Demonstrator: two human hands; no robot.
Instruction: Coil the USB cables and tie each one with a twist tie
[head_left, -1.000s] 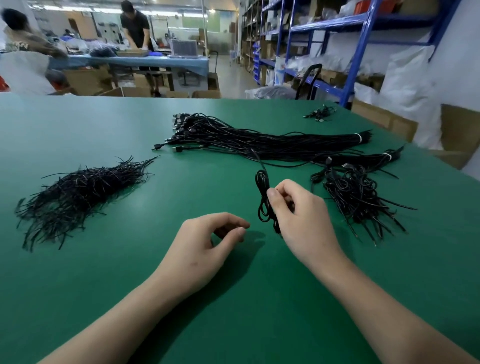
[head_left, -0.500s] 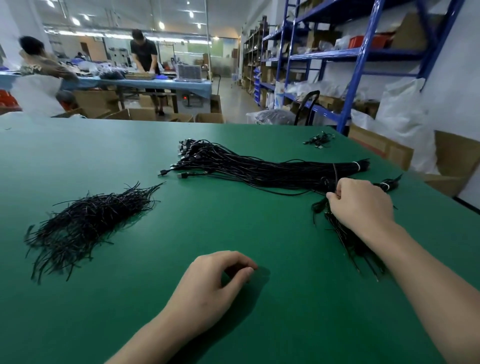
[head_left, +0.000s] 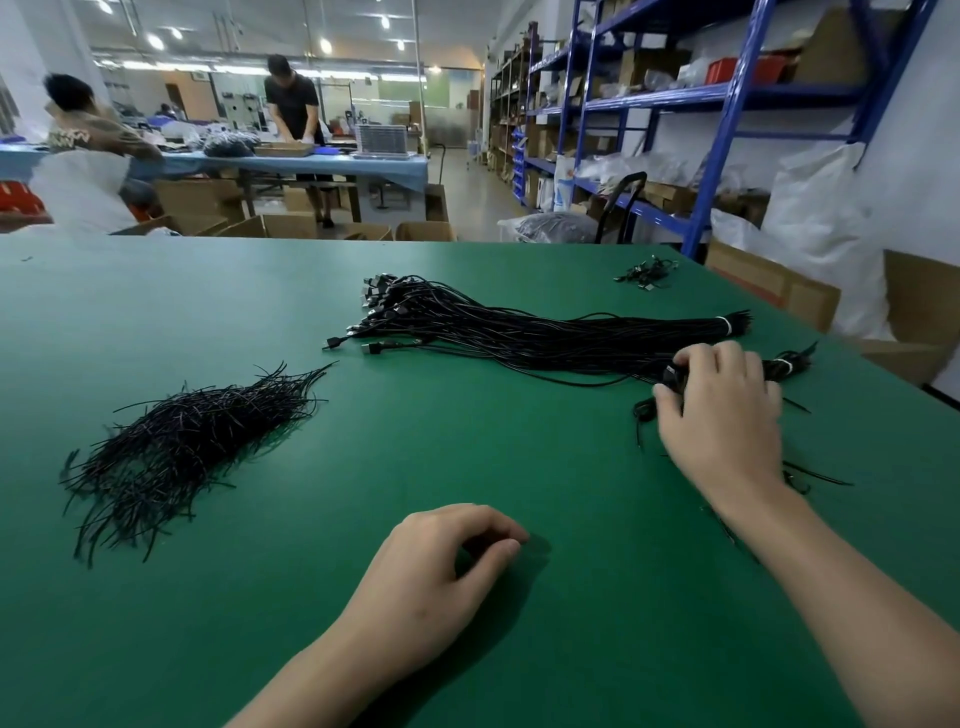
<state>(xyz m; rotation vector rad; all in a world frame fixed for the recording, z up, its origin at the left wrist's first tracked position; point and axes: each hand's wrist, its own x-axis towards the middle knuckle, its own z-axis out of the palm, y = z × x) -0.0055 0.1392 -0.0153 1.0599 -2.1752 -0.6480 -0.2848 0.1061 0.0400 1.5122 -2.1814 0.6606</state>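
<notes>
A green table fills the view. Across its far middle lies the long bundle of uncoiled USB cables, plugs fanned out at its left end and a white band cinching its right end. To the left, well apart from it, sits the loose heap of black twist ties. On the right, just in front of the bundle's banded end, is a pile of tied coils, mostly hidden under the right arm, so its count cannot be told. A small cluster of cables lies near the far right edge.

The right hand reaches over that pile, fingers curled downward, thumb and forefinger closed on a black coiled cable at the spot where pile and bundle meet. The left hand rests on the table near the body, loosely curled, with nothing visible in it.

This looks like the hand-off between cables: one finished coil being set with the others. The bundle is large, so much of the job seems to remain. Next comes drawing a single cable out of the bundle, most easily by a plug at the fanned end so its neighbours do not drag along, while the left hand fetches one tie from the heap.
</notes>
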